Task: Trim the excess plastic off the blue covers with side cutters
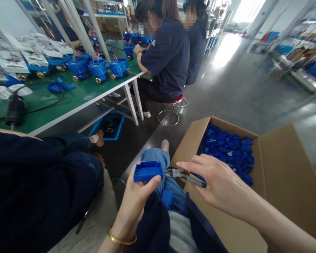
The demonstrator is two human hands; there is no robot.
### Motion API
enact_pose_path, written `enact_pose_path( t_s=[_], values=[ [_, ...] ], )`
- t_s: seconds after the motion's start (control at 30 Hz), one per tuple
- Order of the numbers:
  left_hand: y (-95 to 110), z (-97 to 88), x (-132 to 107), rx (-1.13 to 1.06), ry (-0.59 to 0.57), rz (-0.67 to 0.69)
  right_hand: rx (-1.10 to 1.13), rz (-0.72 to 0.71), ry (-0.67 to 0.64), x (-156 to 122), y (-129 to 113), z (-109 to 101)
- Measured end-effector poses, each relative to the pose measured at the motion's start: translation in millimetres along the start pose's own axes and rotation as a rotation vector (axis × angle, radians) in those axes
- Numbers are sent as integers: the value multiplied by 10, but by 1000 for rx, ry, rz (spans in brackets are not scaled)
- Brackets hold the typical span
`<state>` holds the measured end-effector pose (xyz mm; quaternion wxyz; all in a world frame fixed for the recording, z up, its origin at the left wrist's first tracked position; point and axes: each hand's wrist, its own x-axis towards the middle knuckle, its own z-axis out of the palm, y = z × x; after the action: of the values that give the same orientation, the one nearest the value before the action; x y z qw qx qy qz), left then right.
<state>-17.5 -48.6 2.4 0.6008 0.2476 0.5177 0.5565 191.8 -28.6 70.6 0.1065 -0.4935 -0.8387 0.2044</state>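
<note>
My left hand (137, 200) pinches a blue plastic cover (147, 171) by its lower edge, holding it up over my knee. My right hand (213, 181) grips small cutting pliers (185, 175), their metal jaws pointing left toward the cover and a short way from its right edge. A second blue piece (168, 199) lies on my lap below. Just right of my hands stands an open cardboard box (281, 175) filled with several blue plastic covers (226, 147).
A green-topped workbench (68, 102) at left carries blue meter housings (98, 68), papers and a black tool with cable (14, 112). A person in dark clothing (42, 186) sits close on my left. Two more people (168, 56) sit at the bench ahead. Grey floor aisle to the right.
</note>
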Motion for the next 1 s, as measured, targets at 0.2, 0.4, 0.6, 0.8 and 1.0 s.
enact_pose_path(
  t_s=[0.2, 0.4, 0.6, 0.8, 1.0],
  values=[
    [49, 10, -57, 68, 23, 49, -224, -91, -5, 5, -43, -77],
    [84, 2, -87, 132, -4, 48, -286, -159, 13, 46, -54, -116],
    [92, 1, -79, 179, -14, 51, -313, -195, 6, 48, -36, -120],
    [87, 24, -101, 199, -12, 74, -301, -204, -14, 56, -24, -128],
    [104, 54, -143, 219, -4, 69, -280, -182, -78, 48, -5, -144]
  ],
)
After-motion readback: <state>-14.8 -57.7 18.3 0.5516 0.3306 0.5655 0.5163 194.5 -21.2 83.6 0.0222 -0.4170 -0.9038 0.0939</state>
